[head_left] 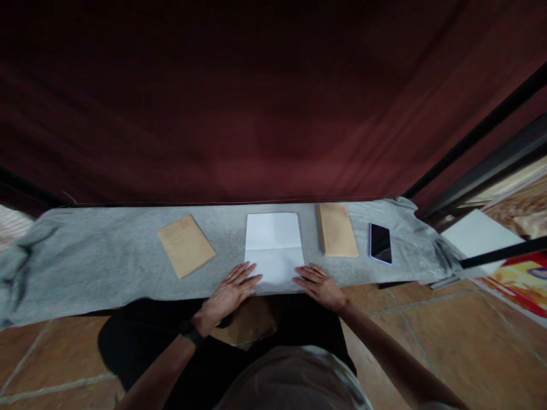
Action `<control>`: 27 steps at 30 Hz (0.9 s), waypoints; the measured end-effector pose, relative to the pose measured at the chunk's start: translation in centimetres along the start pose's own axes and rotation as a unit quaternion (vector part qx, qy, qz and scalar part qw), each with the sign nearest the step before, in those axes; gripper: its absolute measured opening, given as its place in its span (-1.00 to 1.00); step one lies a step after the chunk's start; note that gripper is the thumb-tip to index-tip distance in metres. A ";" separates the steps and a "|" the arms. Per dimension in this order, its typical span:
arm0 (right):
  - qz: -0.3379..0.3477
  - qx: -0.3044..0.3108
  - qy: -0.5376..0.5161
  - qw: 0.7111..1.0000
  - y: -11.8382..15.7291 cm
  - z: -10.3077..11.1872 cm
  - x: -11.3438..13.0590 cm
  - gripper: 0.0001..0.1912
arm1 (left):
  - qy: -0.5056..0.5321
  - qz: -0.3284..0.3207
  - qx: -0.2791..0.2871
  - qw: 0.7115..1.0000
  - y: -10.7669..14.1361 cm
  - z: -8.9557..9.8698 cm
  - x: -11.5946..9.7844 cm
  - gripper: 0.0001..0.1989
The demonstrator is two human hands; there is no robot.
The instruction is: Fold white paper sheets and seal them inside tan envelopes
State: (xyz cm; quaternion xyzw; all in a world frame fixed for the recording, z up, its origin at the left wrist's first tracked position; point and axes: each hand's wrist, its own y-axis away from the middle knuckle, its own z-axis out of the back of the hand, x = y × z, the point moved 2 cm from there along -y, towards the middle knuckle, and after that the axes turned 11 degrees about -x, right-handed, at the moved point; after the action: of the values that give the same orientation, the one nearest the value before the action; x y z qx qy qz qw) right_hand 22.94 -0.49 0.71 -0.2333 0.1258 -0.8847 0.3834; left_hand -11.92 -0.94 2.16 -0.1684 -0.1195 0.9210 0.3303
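Note:
A white sheet of paper (274, 233) with a crease across its middle lies flat on the grey cloth-covered surface (115, 250). At the sheet's lower left edge rests my left hand (231, 290), fingers spread and fingertips on the paper. My right hand (321, 286) lies at the lower right edge, its fingers also apart and touching the sheet. Neither hand grips anything. Left of the paper is a brown envelope (187, 246), set at a slant. On the right stands a thicker stack of brown envelopes (339, 230), near the sheet's far corner.
A phone (380, 244) with a dark screen lies right of the envelope stack. Behind the narrow surface hangs a dark red curtain (265, 142). Dark bars cross the right side, near a white board (482, 236) and a red and yellow item (521, 282).

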 end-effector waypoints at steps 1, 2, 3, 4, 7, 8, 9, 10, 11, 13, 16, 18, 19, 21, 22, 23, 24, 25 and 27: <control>-0.006 -0.006 -0.008 1.000 -0.1 0.0 0.0 -0.54 | 0.008 0.005 0.001 1.000 0.0 0.2 0.1 -0.55; -0.013 -0.012 -0.017 1.000 -0.2 0.1 0.0 -0.55 | 0.019 0.010 0.002 1.000 0.0 0.3 0.2 -0.56; -0.020 -0.019 -0.028 0.999 -0.3 0.2 0.0 -0.57 | 0.032 0.018 -0.003 0.999 -0.1 0.5 0.2 -0.58; -0.029 -0.026 -0.039 0.998 -0.3 0.3 0.0 -0.59 | 0.048 0.028 -0.012 0.998 -0.1 0.6 0.2 -0.61; -0.062 -0.048 -0.074 0.994 -0.5 0.7 -0.1 -0.66 | 0.102 0.064 -0.047 0.992 0.1 0.8 0.0 -0.70; -0.073 -0.055 -0.084 0.992 -0.5 0.9 -0.1 -0.68 | 0.117 0.081 -0.061 0.988 0.2 0.8 -0.1 -0.71; -0.081 -0.061 -0.092 0.991 -0.5 1.0 -0.2 -0.70 | 0.128 0.099 -0.074 0.984 0.3 0.8 -0.1 -0.72; -0.086 -0.066 -0.098 0.989 -0.6 1.1 -0.3 -0.71 | 0.138 0.117 -0.086 0.980 0.4 0.7 -0.2 -0.71; -0.088 -0.069 -0.101 0.989 -0.6 1.1 -0.3 -0.71 | 0.146 0.132 -0.097 0.976 0.5 0.6 -0.1 -0.71; -0.086 -0.068 -0.107 0.988 -0.9 1.1 -0.4 -0.72 | 0.160 0.151 -0.112 0.969 0.6 0.6 0.0 -0.71; -0.097 -0.072 -0.118 0.986 -1.6 1.0 -0.5 -0.70 | 0.174 0.160 -0.116 0.965 0.5 0.6 0.3 -0.72; -0.117 -0.083 -0.127 0.982 -2.0 0.8 -0.6 -0.69 | 0.181 0.164 -0.116 0.963 0.2 0.7 0.6 -0.72; -0.131 -0.091 -0.131 0.978 -2.1 0.7 -0.7 -0.67 | 0.189 0.167 -0.114 0.961 0.0 0.7 0.7 -0.71; -0.173 -0.108 -0.137 0.969 -2.5 0.3 -1.0 -0.64 | 0.206 0.191 -0.124 0.952 -0.6 0.8 1.0 -0.69; -0.198 -0.114 -0.138 0.964 -2.7 0.1 -1.2 -0.61 | 0.214 0.212 -0.133 0.944 -0.9 0.8 1.2 -0.67; -0.222 -0.118 -0.138 0.958 -2.9 -0.1 -1.4 -0.57 | 0.223 0.238 -0.144 0.934 -1.3 0.9 1.4 -0.66; -0.245 -0.120 -0.136 0.952 -3.2 -0.3 -1.6 -0.54 | 0.232 0.263 -0.152 0.924 -1.7 0.8 1.6 -0.63; -0.265 -0.121 -0.129 0.948 -3.6 -0.5 -1.8 -0.51 | 0.242 0.285 -0.155 0.914 -2.0 0.8 1.7 -0.61; -0.296 -0.121 -0.109 0.941 -4.4 -0.8 -2.1 -0.47 | 0.261 0.318 -0.152 0.899 -2.6 0.5 1.8 -0.56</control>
State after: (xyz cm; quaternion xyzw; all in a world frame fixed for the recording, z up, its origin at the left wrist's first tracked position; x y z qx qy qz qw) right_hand 21.12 4.07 1.13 -0.3996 0.1142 -0.9056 0.0847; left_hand -11.97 2.14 3.07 -0.4795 -0.1075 0.8708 0.0101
